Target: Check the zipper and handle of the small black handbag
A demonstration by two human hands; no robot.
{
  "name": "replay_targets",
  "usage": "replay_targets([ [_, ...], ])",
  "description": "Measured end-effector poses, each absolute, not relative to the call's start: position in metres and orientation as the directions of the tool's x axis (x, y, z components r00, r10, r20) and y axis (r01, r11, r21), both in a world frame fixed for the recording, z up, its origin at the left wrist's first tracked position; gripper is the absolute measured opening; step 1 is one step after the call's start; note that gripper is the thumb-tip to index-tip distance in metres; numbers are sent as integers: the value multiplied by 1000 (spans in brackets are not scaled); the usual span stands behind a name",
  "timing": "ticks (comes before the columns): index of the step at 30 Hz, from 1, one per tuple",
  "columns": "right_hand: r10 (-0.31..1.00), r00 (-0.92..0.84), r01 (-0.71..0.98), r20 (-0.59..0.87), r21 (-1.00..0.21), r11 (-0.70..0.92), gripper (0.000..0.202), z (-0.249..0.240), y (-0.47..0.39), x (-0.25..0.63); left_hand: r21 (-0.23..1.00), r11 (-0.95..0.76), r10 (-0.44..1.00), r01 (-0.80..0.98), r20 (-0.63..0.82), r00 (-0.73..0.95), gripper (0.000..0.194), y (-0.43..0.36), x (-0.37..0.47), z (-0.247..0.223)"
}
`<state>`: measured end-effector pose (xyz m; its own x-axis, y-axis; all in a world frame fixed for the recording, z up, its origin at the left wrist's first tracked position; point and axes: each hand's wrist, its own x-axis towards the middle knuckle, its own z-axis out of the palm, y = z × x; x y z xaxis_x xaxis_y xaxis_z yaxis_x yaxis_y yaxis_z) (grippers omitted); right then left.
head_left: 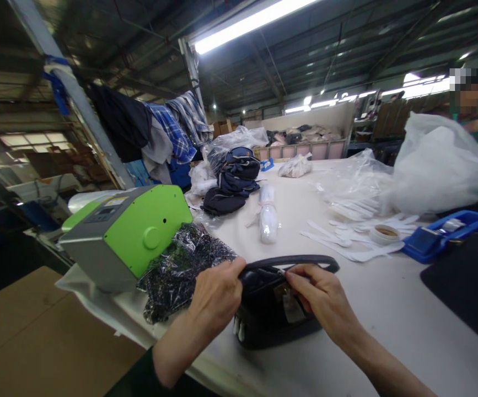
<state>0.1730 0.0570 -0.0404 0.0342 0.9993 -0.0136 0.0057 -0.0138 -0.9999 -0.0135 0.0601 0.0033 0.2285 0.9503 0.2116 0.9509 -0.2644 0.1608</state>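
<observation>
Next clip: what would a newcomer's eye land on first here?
Probably the bright green and grey machine at the table's left edge. Next, the two hands at the near edge: the left hand grips a dark pouch while the right hand pinches at its zipper. A big white plastic bag sits far right.

No writing can be read: the label on the green machine (128,234) and the bag's tag (292,309) are too blurred.

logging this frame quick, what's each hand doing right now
left hand: closed on the near end of the dark bag
right hand: fingers pinched on a small metal piece at the bag's top, likely the zipper pull
</observation>
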Motion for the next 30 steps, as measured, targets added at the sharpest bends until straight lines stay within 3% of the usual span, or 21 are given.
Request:
replay_targets([
  [3,999,49,6,-5,-1000,-5,37,-46,55,173,432,-247,969,868,118,217,34,64,-17,4],
  [6,998,58,12,3,-1000,3,39,-50,55,173,754,-136,965,642,-46,258,15,67,-28,11],
  [9,998,52,37,29,-999,27,36,-49,54,173,894,-7,898,448,-191,396,21,66,-41,22],
  [14,996,68,89,55,-995,49,36,-48,54,174,917,38,844,396,-241,479,24,63,-53,35],
  [18,998,47,51,40,-998,38,37,-50,56,174,942,155,907,299,-255,335,27,66,-45,31],
  [21,998,58,31,35,-999,33,38,-48,57,172,953,150,956,264,-208,208,28,69,-32,25],
  [24,995,80,61,50,-997,46,37,-46,56,172,942,60,987,329,-105,119,24,70,-20,15],
  [30,994,60,73,89,-994,85,35,-50,57,173,821,-111,992,559,54,116,3,67,-15,3],
])
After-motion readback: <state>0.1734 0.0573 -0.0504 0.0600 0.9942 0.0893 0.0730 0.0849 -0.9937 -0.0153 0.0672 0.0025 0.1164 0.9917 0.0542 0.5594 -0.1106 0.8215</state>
